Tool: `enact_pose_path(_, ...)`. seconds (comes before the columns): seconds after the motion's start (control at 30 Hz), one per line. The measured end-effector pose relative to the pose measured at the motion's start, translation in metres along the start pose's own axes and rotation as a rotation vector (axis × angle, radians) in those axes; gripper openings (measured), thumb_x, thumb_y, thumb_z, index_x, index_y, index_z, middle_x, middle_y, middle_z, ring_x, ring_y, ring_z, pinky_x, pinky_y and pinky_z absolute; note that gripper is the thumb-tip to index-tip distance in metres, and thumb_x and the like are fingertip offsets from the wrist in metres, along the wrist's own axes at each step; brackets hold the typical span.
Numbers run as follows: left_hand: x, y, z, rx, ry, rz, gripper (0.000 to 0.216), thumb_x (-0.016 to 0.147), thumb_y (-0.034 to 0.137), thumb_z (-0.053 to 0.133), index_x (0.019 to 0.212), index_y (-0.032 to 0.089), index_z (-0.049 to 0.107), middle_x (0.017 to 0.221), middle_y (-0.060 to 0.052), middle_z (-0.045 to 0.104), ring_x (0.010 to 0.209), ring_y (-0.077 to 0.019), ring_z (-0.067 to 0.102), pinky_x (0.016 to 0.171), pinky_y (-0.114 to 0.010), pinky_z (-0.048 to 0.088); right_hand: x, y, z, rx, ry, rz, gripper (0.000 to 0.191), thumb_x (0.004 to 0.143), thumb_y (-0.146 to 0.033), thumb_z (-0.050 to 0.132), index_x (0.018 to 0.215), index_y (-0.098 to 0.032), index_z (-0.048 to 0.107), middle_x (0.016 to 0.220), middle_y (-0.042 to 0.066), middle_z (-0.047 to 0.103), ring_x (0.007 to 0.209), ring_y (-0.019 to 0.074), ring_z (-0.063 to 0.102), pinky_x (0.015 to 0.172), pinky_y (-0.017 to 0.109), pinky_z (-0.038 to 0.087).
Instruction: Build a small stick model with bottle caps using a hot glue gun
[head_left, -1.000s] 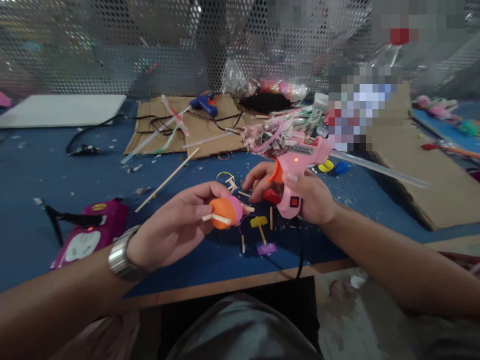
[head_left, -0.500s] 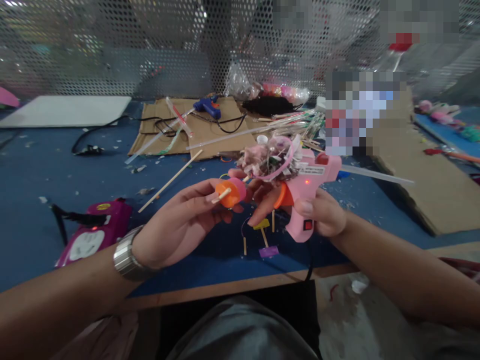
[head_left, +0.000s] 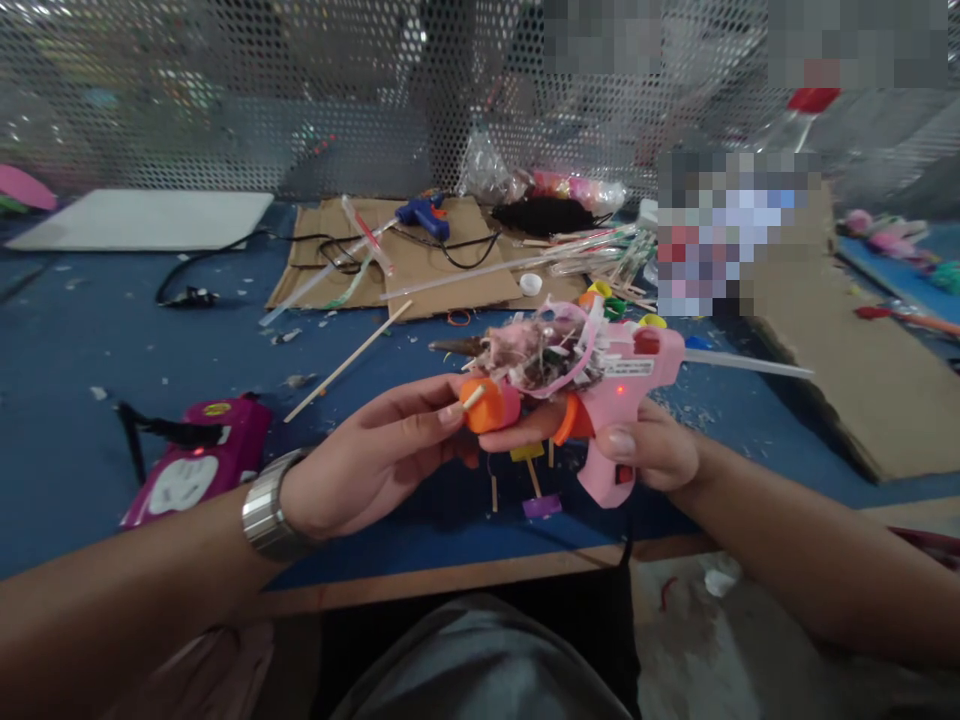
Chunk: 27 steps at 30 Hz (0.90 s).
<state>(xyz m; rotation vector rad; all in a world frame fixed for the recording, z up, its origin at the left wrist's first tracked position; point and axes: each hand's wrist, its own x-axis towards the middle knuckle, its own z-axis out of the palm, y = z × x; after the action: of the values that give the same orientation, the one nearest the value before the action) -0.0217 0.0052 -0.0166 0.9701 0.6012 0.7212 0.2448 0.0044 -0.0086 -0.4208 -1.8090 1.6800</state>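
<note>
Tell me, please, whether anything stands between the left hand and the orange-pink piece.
Nothing visible does: the left hand holds the orange-pink piece directly. The nozzle of the pink glue gun, in the right hand, shows above the piece, not between them.

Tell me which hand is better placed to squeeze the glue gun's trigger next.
Right, most likely: the right hand grips the pink glue gun by its handle, beside the orange trigger. The left hand is occupied, pinching the orange-and-pink cap-like piece.

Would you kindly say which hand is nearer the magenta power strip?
Left. The left hand is right of the magenta power strip; the right hand, gripping the pink glue gun, is farther right.
</note>
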Motion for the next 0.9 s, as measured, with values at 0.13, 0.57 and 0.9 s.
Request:
enact_pose_path(0.13,-0.001,0.000,0.001,0.417,0.046,0.232,0.022,0.105,0.042,0.075,0.114,0.022,0.078,0.103,-0.006,0.078,0.089,-0.0190,0.071,0.080,-0.031,0.057,0.000,0.008,-0.008,0.022,0.216,-0.052,0.056,0.097,-0.070,0.063,0.123,-0.024,0.085,0.121,0.013,0.084,0.125,0.0367,0.074,0.115,0.054,0.053)
enact_pose_path(0.57,-0.002,-0.010,-0.003,1.365,-0.249,0.466,0.028,0.098,0.043,0.083,0.113,0.020,0.081,0.108,-0.012,0.080,0.106,-0.0321,0.074,0.102,-0.051,0.058,0.012,0.018,-0.015,0.101,0.626,-0.153,0.043,0.095,-0.064,0.064,0.114,-0.030,0.082,0.120,0.011,0.086,0.089,0.0300,0.072,0.086,0.051,0.057)
enact_pose_path(0.9,-0.006,-0.010,0.001,1.421,-0.191,0.399,0.030,0.094,0.037,0.087,0.117,0.017,0.080,0.117,-0.013,0.080,0.115,-0.0336,0.074,0.107,-0.055,0.060,0.013,0.016,-0.013,0.108,0.610,-0.135,0.056,0.098,-0.073,0.060,0.126,-0.028,0.078,0.116,0.012,0.085,0.089,0.0300,0.071,0.083,0.049,0.058)
